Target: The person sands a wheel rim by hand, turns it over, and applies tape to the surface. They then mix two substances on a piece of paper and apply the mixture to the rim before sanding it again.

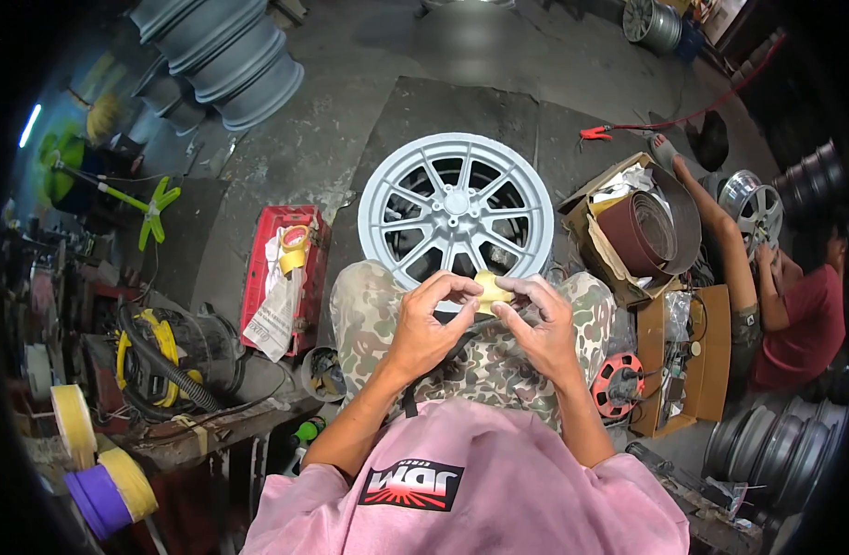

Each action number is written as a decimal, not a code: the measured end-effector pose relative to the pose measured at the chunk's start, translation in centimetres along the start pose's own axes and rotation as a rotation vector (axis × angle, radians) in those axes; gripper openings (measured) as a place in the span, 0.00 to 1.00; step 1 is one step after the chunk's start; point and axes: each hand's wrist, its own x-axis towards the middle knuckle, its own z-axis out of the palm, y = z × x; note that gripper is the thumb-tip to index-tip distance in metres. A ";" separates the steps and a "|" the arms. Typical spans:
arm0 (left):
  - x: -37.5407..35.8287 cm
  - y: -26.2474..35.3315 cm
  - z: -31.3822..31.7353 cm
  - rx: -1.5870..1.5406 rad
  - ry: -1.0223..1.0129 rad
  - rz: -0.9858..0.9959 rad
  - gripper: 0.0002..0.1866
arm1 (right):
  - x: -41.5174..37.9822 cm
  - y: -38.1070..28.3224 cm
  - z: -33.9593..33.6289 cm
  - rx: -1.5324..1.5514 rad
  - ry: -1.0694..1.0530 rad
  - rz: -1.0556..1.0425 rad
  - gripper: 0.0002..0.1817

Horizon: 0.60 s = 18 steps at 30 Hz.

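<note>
Between my two hands, above my lap, is a small curved piece of yellow sandpaper point(488, 290). My left hand point(435, 319) pinches its left side with thumb and fingers. At its right edge, the thumb and fingers of my right hand point(538, 319) close on it. Just beyond my hands a grey multi-spoke wheel rim point(456, 202) lies face up, its lower edge partly hidden by my fingers and knees. Neither hand appears to touch the rim.
Left of my knee stands a red crate point(266, 277) with tape rolls and paper. Cardboard boxes point(691, 407) and a brown abrasive roll point(639, 231) are at right, beside a seated person point(804, 324). Yellow rolls point(74, 424) hang at lower left. Stacked rims point(223, 55) stand at upper left.
</note>
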 end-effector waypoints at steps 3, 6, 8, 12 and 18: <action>-0.1 0.7 0.2 0.080 -0.004 0.051 0.08 | 0.0 0.0 0.0 -0.137 0.023 -0.140 0.14; 0.0 0.8 0.6 0.172 0.025 0.118 0.09 | 0.0 -0.1 0.2 -0.180 0.052 -0.183 0.12; -0.1 0.8 0.6 0.226 0.039 0.159 0.09 | -0.1 -0.2 0.3 -0.186 0.058 -0.178 0.11; 0.0 1.8 0.4 0.357 0.050 0.219 0.08 | -0.3 -0.7 0.1 -0.229 0.067 -0.178 0.10; -0.4 2.4 -0.2 0.345 0.032 0.202 0.08 | -0.2 -0.3 -0.2 -0.110 -0.015 -0.174 0.07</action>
